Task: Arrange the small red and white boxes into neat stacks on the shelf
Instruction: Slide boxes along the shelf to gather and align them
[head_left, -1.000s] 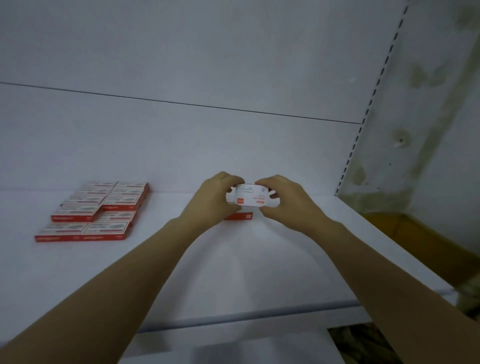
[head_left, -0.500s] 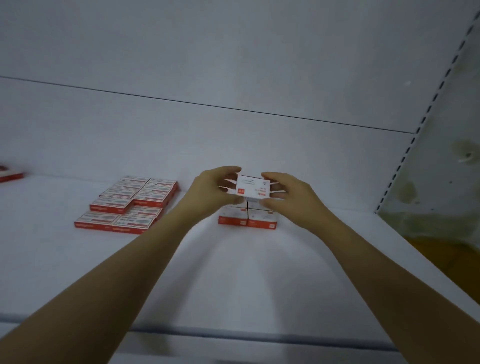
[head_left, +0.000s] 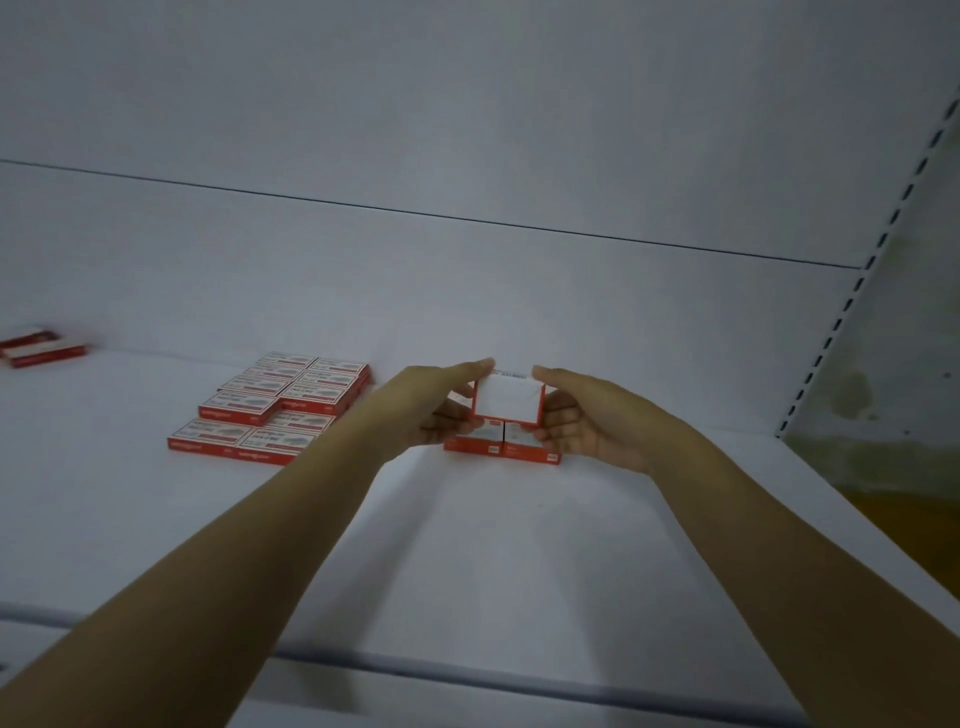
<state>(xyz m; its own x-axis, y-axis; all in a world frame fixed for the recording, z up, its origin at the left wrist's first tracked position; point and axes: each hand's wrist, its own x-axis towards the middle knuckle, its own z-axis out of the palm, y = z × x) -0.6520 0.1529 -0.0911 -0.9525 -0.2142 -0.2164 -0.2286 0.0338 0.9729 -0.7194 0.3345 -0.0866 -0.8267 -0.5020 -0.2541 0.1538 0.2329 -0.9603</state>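
Left hand (head_left: 434, 410), right hand (head_left: 589, 415) on box (head_left: 506, 402) edges

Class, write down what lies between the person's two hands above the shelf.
In the head view, one small red and white box lies between the left hand and the right hand, held at its sides.

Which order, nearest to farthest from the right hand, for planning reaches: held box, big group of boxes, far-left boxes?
1. held box, in the right hand.
2. big group of boxes, beyond the left hand.
3. far-left boxes, at the left edge.
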